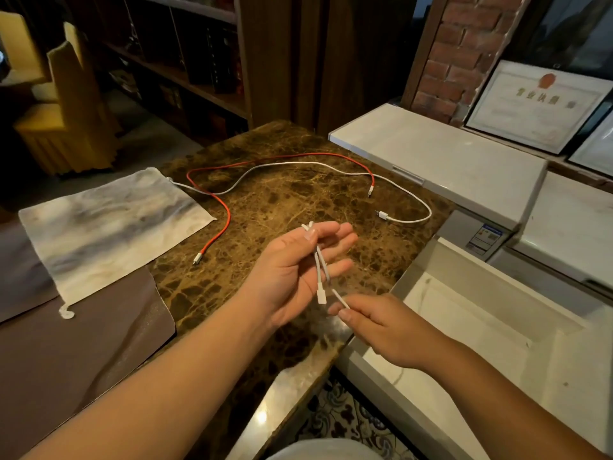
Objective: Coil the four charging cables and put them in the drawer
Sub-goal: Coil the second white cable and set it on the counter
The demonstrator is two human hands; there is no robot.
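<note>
My left hand (298, 270) is raised over the marble counter (292, 200), its thumb pinning a folded short white cable (321, 270) against the palm; one white plug hangs down. My right hand (374, 322) pinches the cable's other end just below. On the counter lie a red cable (229, 214) and a long white cable (411, 197), both loosely spread out and crossing each other; a thin dark cable runs between them. To the right, the white drawer (491, 313) stands open, with a thin white cord faintly visible inside.
A grey-white cloth (109, 227) lies on the counter's left part, over a brown cover (83, 343). White cabinet tops (431, 154) sit behind the drawer, with framed certificates (537, 107) against a brick wall. Dark shelves and a yellow chair (66, 111) stand behind the counter.
</note>
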